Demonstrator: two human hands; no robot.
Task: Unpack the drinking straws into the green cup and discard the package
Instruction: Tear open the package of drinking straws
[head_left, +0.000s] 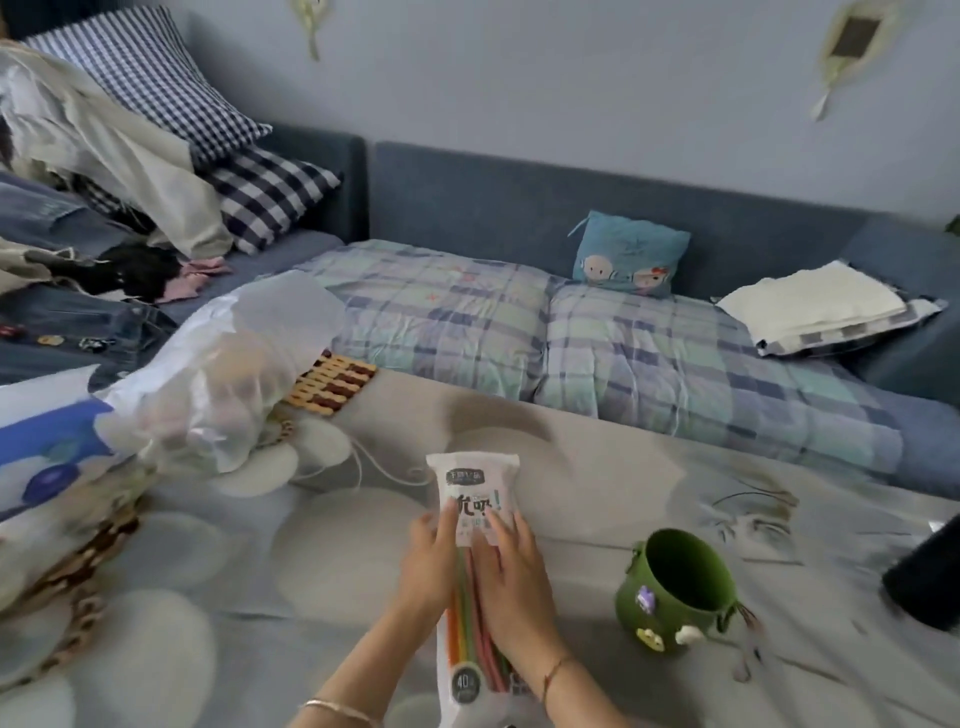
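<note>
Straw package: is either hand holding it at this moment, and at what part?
Both hands hold the straw package around its middle, the left hand on its left edge and the right hand on its right.

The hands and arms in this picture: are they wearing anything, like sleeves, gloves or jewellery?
No gloves or sleeves show: both forearms are bare. The left hand has a thin, pale metallic bangle at its wrist. The right hand has a thin reddish cord bracelet at its wrist. No rings are discernible.

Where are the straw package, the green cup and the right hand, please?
straw package (474, 480): head view, white printed top.
green cup (655, 605): head view, outer wall beside the stickers.
right hand (511, 574): head view, back of the hand.
</note>
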